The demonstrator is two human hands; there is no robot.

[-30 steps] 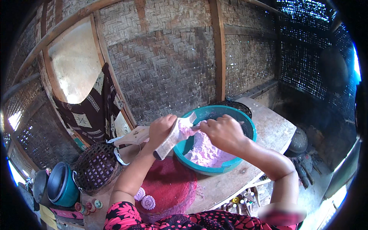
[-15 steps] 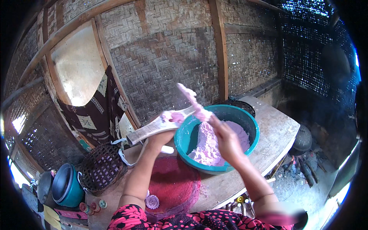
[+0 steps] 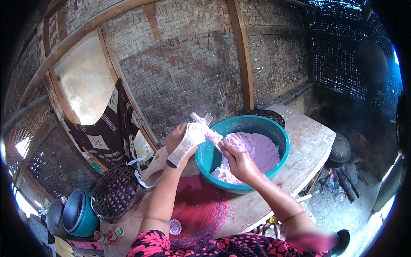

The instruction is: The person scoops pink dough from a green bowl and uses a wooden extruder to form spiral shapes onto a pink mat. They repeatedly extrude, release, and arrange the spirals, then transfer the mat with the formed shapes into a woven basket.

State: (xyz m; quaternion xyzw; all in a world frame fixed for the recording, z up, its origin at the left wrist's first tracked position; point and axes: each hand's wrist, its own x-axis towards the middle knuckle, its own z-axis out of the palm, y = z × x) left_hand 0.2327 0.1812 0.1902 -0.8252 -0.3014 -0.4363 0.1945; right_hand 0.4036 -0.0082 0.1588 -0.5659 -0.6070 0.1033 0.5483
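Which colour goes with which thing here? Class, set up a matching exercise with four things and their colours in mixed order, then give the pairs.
Things:
1. basin
2. dough in the basin
3. round mat on the table
4. woven basket

Colours:
A. dark brown
B. teal
C. deep red
D. pale pink

Pairs: 1-B, 2-D, 3-C, 4-A
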